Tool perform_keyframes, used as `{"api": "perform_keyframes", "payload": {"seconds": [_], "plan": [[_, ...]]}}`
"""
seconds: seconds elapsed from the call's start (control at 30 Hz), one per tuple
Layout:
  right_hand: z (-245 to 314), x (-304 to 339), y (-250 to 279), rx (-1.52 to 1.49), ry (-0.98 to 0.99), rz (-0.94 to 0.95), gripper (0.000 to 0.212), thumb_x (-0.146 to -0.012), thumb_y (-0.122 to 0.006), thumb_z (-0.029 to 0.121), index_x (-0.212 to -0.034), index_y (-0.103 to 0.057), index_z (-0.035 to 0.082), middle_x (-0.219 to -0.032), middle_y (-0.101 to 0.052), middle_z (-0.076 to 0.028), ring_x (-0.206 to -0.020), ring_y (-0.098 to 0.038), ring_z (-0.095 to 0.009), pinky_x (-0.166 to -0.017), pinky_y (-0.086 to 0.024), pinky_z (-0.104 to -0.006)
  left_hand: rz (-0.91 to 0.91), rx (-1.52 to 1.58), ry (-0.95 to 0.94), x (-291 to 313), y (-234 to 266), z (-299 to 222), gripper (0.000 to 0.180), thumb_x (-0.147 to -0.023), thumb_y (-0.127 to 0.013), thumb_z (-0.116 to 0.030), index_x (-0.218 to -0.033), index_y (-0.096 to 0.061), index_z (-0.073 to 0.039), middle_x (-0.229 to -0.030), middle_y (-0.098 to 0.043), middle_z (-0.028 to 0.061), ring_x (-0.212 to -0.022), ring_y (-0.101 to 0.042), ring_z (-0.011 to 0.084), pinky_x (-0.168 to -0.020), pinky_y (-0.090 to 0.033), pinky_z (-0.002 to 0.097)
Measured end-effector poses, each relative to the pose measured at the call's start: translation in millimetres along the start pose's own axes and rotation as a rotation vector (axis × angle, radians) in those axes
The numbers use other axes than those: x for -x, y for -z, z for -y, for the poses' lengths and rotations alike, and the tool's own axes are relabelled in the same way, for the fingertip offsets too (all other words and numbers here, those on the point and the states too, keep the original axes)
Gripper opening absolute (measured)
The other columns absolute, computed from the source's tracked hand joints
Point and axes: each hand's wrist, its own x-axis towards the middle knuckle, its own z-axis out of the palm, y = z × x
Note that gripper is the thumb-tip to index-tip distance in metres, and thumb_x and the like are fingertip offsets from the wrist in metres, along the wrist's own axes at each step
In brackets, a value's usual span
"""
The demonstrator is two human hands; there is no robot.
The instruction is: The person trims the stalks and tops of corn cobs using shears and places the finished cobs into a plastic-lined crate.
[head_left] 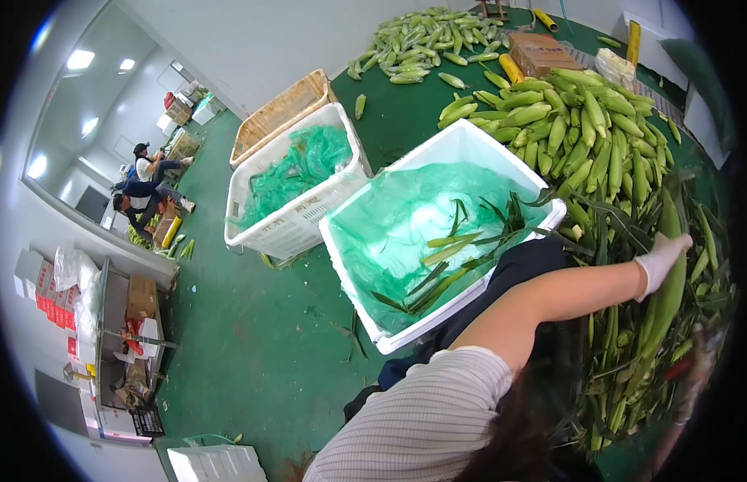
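My left hand, in a white glove, reaches across to the right with its fingers closed round a green ear of corn in its husk. The ear stands upright over a heap of leafy, unstripped corn. Close by at the right rim is my right hand, dim and smeared, so its fingers cannot be made out. A small red thing shows beside it, too blurred to name. Left of the heap stands a white bin lined with green plastic, with loose husk leaves inside.
Trimmed ears are piled behind the bin, and wrapped ears lie farther back. A second white crate holds green bags, with a brown crate behind. Shelving stands at left; two people sit beyond. A cardboard box stands far right.
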Motion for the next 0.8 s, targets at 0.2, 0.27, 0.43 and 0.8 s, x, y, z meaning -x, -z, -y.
{"api": "perform_keyframes", "payload": {"seconds": [0.2,0.27,0.43,0.8], "plan": [[9.1,81.3,-80.8,0.284,-0.176,-0.06,0.069,-0.079,-0.067,0.017,-0.137,-0.033,0.001,-0.126,-0.049,-0.011,-0.111,-0.048,-0.024,-0.097,-0.036,-0.0325,0.25,0.093,-0.099,-41.8,-12.6,51.4,0.072,-0.075,-0.056,-0.034,-0.135,-0.027,-0.006,-0.133,-0.037,0.0202,-0.118,-0.041,0.0324,-0.094,-0.035,0.0499],[-6.0,85.9,-66.9,-0.04,-0.144,0.036,0.068,-0.08,-0.062,0.018,-0.139,-0.031,0.003,-0.127,-0.049,-0.012,-0.11,-0.049,-0.024,-0.095,-0.038,-0.0323,0.309,0.193,-0.202,-35.8,-10.4,44.8,0.075,-0.073,-0.06,-0.037,-0.132,-0.03,-0.003,-0.125,-0.044,0.0189,-0.108,-0.048,0.0303,-0.09,-0.039,0.0445],[0.4,99.2,-55.6,-0.757,-0.383,0.346,0.037,-0.083,-0.054,0.027,-0.112,-0.054,0.005,-0.103,-0.056,-0.009,-0.089,-0.053,-0.019,-0.081,-0.045,-0.0319,0.339,0.333,-0.421,-63.7,16.9,27.9,0.032,-0.082,-0.06,-0.03,-0.101,-0.054,-0.005,-0.091,-0.057,0.0074,-0.085,-0.053,0.0205,-0.082,-0.043,0.0344],[37.7,76.9,-52.5,-0.059,-0.192,-0.407,0.035,-0.067,-0.071,0.014,-0.092,-0.049,0.003,-0.074,-0.059,-0.012,-0.067,-0.058,-0.027,-0.062,-0.048,-0.0358,0.115,0.525,-0.366,-79.3,16.2,11.2,0.038,-0.092,-0.051,-0.04,-0.077,-0.055,-0.006,-0.078,-0.06,0.0108,-0.077,-0.058,0.0246,-0.079,-0.05,0.0377]]}}
